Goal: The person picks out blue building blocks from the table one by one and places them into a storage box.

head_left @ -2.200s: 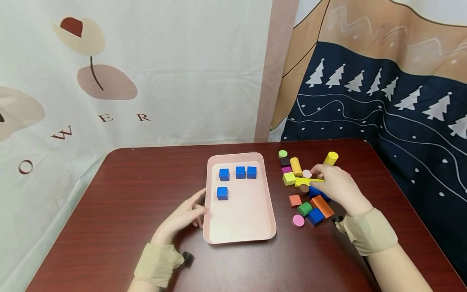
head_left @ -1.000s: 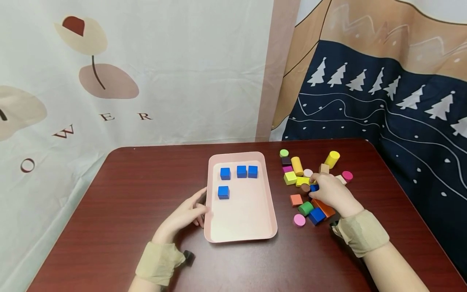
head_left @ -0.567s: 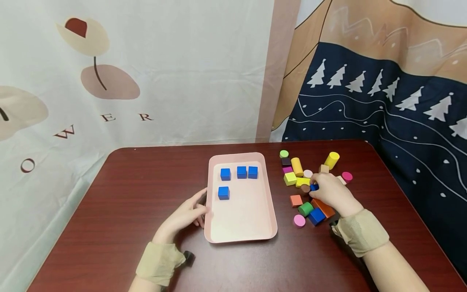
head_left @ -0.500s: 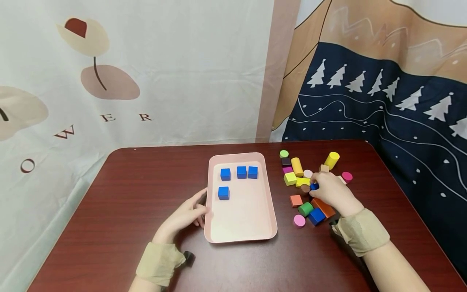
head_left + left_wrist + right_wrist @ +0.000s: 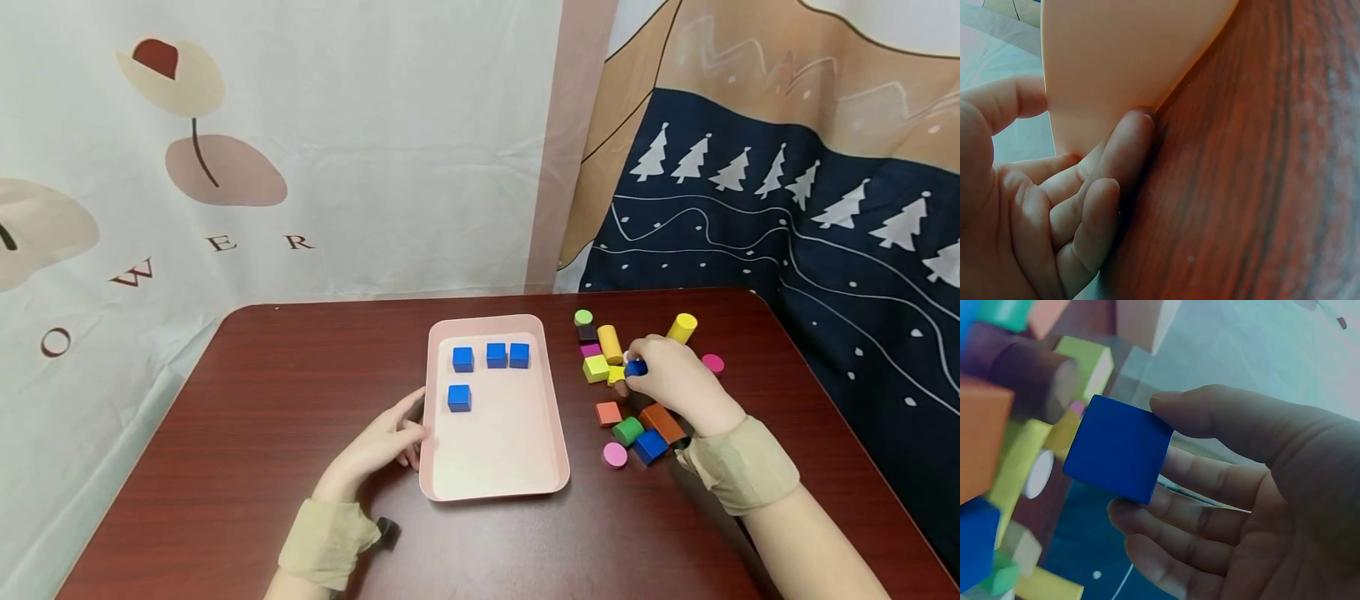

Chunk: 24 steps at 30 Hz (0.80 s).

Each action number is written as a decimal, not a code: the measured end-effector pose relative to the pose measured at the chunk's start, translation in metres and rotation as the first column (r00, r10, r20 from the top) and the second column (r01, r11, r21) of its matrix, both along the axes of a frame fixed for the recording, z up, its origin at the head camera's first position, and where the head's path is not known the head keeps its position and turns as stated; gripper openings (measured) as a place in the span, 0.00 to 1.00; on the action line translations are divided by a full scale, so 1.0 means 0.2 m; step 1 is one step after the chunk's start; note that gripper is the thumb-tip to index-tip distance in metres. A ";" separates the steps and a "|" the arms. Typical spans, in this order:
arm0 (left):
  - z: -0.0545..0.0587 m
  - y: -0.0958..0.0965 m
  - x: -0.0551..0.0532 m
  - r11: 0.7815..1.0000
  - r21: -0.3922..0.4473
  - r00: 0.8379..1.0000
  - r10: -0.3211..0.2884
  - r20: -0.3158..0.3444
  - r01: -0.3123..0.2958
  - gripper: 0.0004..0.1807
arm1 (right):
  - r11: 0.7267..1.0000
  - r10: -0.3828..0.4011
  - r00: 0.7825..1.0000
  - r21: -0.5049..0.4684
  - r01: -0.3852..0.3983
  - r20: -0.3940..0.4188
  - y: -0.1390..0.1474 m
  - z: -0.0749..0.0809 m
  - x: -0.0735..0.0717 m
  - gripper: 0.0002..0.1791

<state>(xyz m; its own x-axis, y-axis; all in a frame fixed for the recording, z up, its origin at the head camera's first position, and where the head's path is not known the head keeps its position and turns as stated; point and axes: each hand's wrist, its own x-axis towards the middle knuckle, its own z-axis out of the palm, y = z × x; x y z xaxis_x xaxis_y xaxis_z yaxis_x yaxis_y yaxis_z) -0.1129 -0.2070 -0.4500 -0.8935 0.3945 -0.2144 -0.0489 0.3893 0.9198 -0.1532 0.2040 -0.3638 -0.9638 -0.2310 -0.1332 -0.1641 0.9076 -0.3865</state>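
My right hand (image 5: 678, 375) pinches a blue cube (image 5: 1119, 450) between thumb and fingers, just above the pile of coloured blocks; in the head view part of this cube is hidden by the hand. At the left side of a pink tray (image 5: 495, 450), my left hand (image 5: 382, 433) holds the wall. In the left wrist view its thumb (image 5: 1019, 100) laps over the rim and its curled fingers (image 5: 1125, 147) touch the outside near the table. Inside the tray sit several blue cubes, one of them (image 5: 459, 398) in a lower row by itself.
Right of the tray lie an orange block (image 5: 662, 423), a green cylinder (image 5: 627, 431), another blue block (image 5: 650, 447), a pink disc (image 5: 614, 455), a yellow-green cube (image 5: 596, 368) and yellow cylinders, one standing (image 5: 682, 327). Cloth backdrops hang behind the dark red table (image 5: 322, 367).
My right hand has closed on a blue cube in the pile and lifted it up, slightly away and to the left. The left hand and the tray have stayed put.
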 end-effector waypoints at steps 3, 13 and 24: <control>0.00 0.00 0.00 1.000 0.006 1.000 -0.003 0.001 0.003 0.38 | 1.000 0.021 1.000 -0.006 -0.021 -0.018 -0.04 0.02 -0.01 0.18; 0.01 0.00 0.00 1.000 0.025 1.000 -0.017 0.006 0.016 0.38 | 0.999 0.047 0.996 -0.020 -0.049 -0.075 -0.19 0.07 -0.05 0.15; 0.00 0.00 -0.01 1.000 0.020 1.000 -0.011 0.016 0.011 0.38 | 0.989 0.129 0.985 -0.052 -0.136 -0.110 -0.35 0.10 -0.07 0.17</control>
<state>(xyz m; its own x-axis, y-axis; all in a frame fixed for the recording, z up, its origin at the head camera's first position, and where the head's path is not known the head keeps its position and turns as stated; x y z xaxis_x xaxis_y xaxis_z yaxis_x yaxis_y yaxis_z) -0.1143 -0.2070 -0.4492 -0.8857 0.4085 -0.2206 -0.0597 0.3711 0.9267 -0.1679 0.1331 -0.3437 -0.9321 -0.3619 -0.0143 -0.3242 0.8513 -0.4124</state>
